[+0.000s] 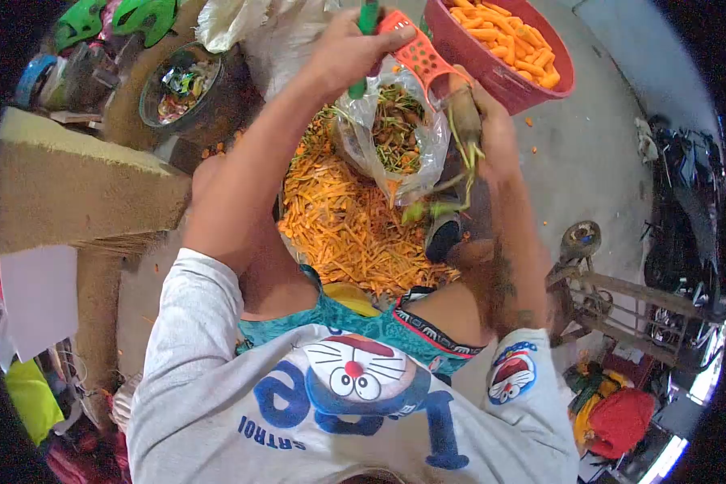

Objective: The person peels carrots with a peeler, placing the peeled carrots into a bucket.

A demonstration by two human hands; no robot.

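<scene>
My left hand is closed around an orange-red peeler with a perforated body. A green handle-like stick also passes through that hand; its kind I cannot make out. My right hand grips an unpeeled carrot with its green stalks hanging down. The peeler's far end meets the carrot's upper end. Below both hands a clear plastic bag holds carrot tops and brownish trimmings. Between my legs lies a wide heap of orange carrot peelings.
A red tub of peeled carrots stands at the upper right. At the upper left are a dark bin with rubbish and green plastic pieces. A tan block-like ledge stands left, a wooden rack right.
</scene>
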